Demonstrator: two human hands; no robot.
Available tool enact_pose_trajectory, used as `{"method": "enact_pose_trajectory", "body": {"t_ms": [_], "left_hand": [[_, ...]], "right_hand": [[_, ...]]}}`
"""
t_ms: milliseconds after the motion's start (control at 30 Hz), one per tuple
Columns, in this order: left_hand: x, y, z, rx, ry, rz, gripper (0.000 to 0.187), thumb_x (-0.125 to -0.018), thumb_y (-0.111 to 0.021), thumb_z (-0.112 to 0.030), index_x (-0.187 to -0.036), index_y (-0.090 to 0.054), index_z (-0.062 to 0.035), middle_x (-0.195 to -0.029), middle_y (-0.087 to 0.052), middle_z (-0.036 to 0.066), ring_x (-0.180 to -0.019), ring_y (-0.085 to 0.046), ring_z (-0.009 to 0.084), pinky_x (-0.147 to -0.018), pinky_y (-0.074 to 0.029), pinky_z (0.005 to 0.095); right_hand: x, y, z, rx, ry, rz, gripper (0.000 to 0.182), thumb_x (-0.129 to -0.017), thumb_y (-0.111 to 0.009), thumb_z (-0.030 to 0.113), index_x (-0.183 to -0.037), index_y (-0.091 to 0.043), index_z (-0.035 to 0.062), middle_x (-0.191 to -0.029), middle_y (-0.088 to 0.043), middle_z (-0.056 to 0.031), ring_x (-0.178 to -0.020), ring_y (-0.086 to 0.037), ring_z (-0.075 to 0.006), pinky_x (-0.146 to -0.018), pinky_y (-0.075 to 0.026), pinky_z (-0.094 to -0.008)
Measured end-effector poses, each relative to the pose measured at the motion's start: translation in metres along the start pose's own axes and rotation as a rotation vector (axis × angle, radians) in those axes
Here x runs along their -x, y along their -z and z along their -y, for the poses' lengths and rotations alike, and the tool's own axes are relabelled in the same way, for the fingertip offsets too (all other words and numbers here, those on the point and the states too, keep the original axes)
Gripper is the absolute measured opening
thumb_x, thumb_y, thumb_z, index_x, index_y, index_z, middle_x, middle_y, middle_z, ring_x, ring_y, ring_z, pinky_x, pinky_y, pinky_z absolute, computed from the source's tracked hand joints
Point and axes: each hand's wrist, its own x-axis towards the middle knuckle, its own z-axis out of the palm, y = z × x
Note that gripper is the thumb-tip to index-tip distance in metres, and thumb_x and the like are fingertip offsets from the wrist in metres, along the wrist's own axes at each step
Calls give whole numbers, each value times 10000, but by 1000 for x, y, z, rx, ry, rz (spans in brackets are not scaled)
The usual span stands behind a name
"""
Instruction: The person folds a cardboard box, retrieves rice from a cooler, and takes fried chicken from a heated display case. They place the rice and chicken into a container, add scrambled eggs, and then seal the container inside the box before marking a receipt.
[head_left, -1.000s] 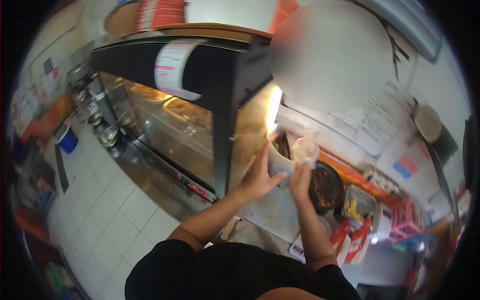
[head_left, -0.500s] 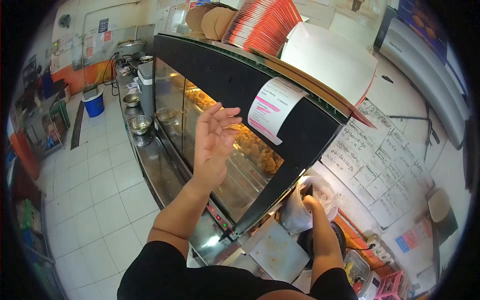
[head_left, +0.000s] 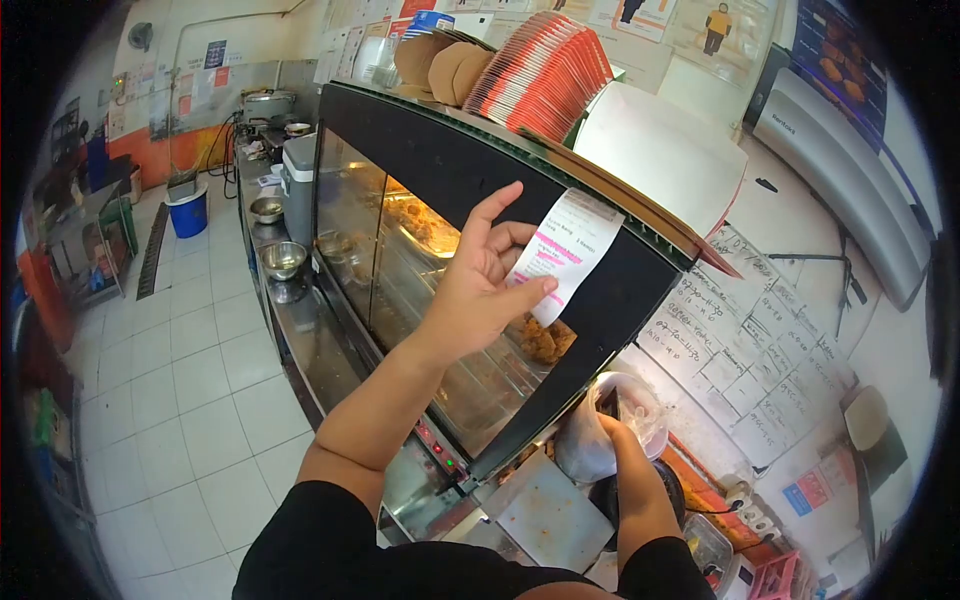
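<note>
My left hand [head_left: 495, 280] is raised in front of the black top panel of a glass food warmer [head_left: 460, 195]. Its thumb presses on the front of a white paper slip [head_left: 566, 245] with printed text and pink highlighter marks, while other fingers go behind the slip's edge and the index finger points up. The slip's upper end is still against the panel. Down at the right, my right hand [head_left: 615, 430] reaches into a whitish plastic tub [head_left: 580, 440] with clear plastic inside. Its fingers are hidden there. Fried food [head_left: 545, 342] shows behind the warmer's glass.
Red-edged folded cartons [head_left: 540, 75] and brown cardboard rounds [head_left: 455, 70] stand on the warmer. A metal tray [head_left: 555, 510] lies beside the tub. Steel bowls [head_left: 282, 258] sit along the left counter. A blue bucket [head_left: 187, 212] is on the tiled floor. A handwritten chart [head_left: 745, 350] hangs at right.
My left hand has moved right, from beside the slip onto it, and now pinches its edge. The slip's lower part has shifted. My right hand stays in the tub. The view has tilted slightly.
</note>
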Motion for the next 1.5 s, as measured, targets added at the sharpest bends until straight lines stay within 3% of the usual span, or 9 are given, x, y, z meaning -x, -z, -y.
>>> {"method": "enact_pose_trajectory", "body": {"t_ms": [267,333,400,433,500,667,900,1033,1500], "left_hand": [[39,-7,-20,-117,-37,-37,530,-787,-544,82,-1274,-373,-34,-1082,-492,92,-998,-503,132,-856,-413,248],[48,-5,-26,-355,-78,29,411,-787,-541,81,-1185,-494,-8,-1096,-501,94,-1017,-498,149,-868,-398,253],[61,-13,-35,-474,-65,0,359,-779,-553,70,-1133,-552,10,-1127,-505,109,-1039,-493,173,-893,-375,262],[71,-18,-39,-507,-22,-10,377,-773,-558,69,-1146,-544,13,-1135,-506,115,-1042,-493,178,-899,-368,264],[90,-31,-41,-547,32,-90,422,-730,-574,70,-1149,-529,43,-1114,-510,128,-1033,-499,188,-897,-371,271],[144,-27,-2,-517,-1,214,397,-723,-693,-144,-1059,-584,35,-944,-566,143,-883,-552,238,-797,-428,319],[261,-93,86,0,1052,309,232,-813,-551,48,-1039,-597,23,-930,-585,61,-841,-531,90,-733,-418,222],[275,-158,93,-32,1073,359,290,-829,-548,12,-1116,-543,49,-1025,-576,83,-901,-532,111,-799,-416,242],[322,-356,90,201,974,177,363,-891,-460,-65,-1223,-434,77,-1190,-506,148,-1075,-502,184,-939,-376,309]], "right_hand": [[37,-30,20,-80,68,-54,112,-634,-608,88,-685,-641,-6,-671,-628,-160,-599,-599,-232,-559,-454,-355],[36,-23,12,-210,592,-333,97,-559,-636,0,-636,-581,24,-716,-616,-123,-606,-590,-275,-531,-444,-351],[63,17,44,-268,85,-198,232,-606,-721,52,-801,-597,34,-779,-634,-98,-717,-618,-211,-631,-494,-301],[34,-4,9,-1250,-29,-66,288,-581,-743,85,-832,-611,34,-798,-634,-107,-714,-617,-226,-647,-492,-310],[99,52,50,-258,112,-425,266,-640,-684,153,-868,-616,35,-774,-632,-124,-696,-616,-216,-645,-486,-315],[219,104,54,-299,-20,-505,193,-713,-614,185,-821,-637,26,-733,-625,-161,-685,-604,-258,-625,-463,-355],[451,122,-26,-432,-352,-1022,180,-753,-583,146,-877,-598,16,-815,-632,-136,-734,-622,-229,-647,-480,-327],[578,98,-146,-340,-646,-1125,174,-764,-583,134,-897,-609,25,-798,-637,-161,-745,-622,-288,-669,-477,-361],[651,-34,-206,-970,-736,-371,228,-818,-489,46,-1037,-551,29,-874,-636,-135,-634,-637,-202,-542,-521,-299]]}}
